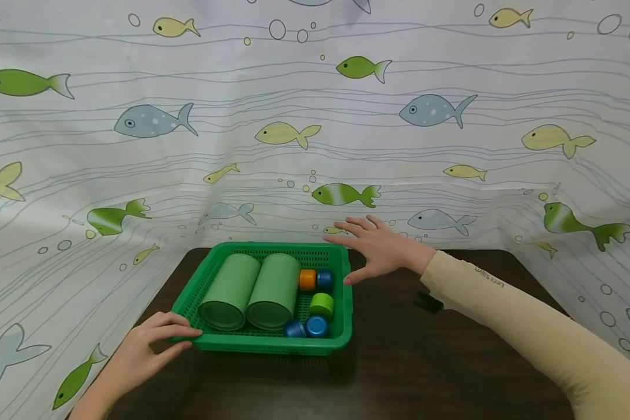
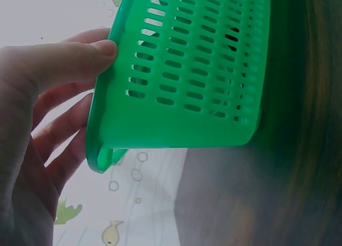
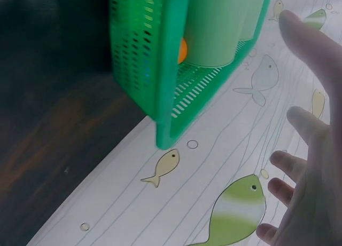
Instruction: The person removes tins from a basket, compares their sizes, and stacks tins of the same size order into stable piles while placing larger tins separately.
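Note:
A green plastic basket (image 1: 273, 344) with slotted walls sits on the dark table. My left hand (image 1: 152, 344) pinches its rim at the near left corner, the thumb (image 2: 104, 48) on the outer side and the other fingers partly behind the rim in the left wrist view. Inside lie two large pale green cylinders (image 1: 231, 291), side by side. To their right are several small cap-like pieces: an orange one (image 1: 307, 280), a lime green one (image 1: 322, 305) and blue ones (image 1: 317, 326). My right hand (image 1: 375, 248), fingers spread, hovers beside the basket's far right corner, holding nothing.
The dark brown table (image 1: 425, 361) extends around the basket. A white fish-patterned sheet (image 1: 294, 76) hangs behind and along both sides. A small black object (image 1: 428, 301) shows under the right sleeve (image 1: 504, 309).

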`<state>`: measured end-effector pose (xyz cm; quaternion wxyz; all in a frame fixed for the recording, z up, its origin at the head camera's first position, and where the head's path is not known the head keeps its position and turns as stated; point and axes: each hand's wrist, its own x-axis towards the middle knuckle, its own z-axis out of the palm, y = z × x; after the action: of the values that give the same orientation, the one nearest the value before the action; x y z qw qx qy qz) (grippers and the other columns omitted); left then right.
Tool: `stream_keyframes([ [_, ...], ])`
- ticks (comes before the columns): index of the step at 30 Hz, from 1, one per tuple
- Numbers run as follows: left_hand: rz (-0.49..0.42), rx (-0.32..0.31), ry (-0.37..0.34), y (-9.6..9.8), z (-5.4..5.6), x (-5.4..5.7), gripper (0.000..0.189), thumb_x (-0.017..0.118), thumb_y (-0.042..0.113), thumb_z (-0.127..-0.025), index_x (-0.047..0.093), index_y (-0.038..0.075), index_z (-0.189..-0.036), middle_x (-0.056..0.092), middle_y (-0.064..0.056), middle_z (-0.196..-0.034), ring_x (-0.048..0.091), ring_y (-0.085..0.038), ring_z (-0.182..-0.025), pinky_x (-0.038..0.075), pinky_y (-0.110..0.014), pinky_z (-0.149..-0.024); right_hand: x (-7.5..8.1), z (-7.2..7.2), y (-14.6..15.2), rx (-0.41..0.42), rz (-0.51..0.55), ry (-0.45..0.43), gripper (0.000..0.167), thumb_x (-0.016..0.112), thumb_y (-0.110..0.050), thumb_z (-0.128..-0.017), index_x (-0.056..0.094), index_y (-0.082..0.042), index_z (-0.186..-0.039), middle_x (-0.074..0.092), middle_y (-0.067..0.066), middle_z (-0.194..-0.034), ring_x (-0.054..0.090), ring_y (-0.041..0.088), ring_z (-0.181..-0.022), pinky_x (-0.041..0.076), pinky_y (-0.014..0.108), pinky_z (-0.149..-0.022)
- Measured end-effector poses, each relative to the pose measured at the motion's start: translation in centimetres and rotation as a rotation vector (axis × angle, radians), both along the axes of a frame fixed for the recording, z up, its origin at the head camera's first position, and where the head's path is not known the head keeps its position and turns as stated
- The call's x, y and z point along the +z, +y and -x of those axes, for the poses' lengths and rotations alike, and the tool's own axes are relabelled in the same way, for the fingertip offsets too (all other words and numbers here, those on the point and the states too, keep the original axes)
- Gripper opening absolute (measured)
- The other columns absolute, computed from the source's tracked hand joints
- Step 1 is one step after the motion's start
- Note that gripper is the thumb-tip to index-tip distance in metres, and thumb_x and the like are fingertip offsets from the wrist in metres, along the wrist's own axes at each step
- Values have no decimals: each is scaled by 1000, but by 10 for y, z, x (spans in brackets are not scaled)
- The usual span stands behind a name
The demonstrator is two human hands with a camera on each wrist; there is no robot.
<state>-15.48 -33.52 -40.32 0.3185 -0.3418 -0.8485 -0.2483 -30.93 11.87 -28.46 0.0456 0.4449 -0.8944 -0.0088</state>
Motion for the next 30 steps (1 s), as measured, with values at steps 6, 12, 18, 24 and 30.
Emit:
stream_keyframes([
  [6,7,-5,0,-1,2,-1,58,86,-13,-53,77,22,-98,66,12,-99,55,4,-98,41,-4,-84,6,12,-25,19,-48,-21,91,65,-67,-83,29,-28,-157,19,11,-166,17,39,-152,15,65,-119],
  [12,-24,-13,-29,0,2,-1,57,85,-15,-53,77,20,-97,67,8,-96,55,5,-96,41,-3,-83,7,23,-49,8,-14,-87,91,71,-60,-83,29,-27,-157,20,12,-165,19,39,-152,19,63,-119],
  [18,-43,14,-61,-1,0,-1,55,85,-14,-55,78,20,-97,67,8,-97,55,6,-98,41,-2,-84,-1,30,-75,7,32,-155,91,76,-53,-82,31,-24,-156,25,11,-164,23,37,-151,24,57,-121],
  [24,-46,39,-81,0,-2,2,53,85,-13,-58,78,21,-98,67,8,-98,55,7,-98,41,-3,-83,-12,35,-91,-47,95,-229,88,79,-46,-82,34,-24,-155,28,9,-163,23,35,-152,24,54,-122],
  [30,-47,54,-108,2,-2,2,49,85,-10,-61,77,22,-98,67,10,-98,55,7,-96,41,-3,-81,-33,41,-99,-115,191,-308,84,81,-36,-82,38,-21,-153,32,10,-161,27,32,-151,31,52,-119],
])
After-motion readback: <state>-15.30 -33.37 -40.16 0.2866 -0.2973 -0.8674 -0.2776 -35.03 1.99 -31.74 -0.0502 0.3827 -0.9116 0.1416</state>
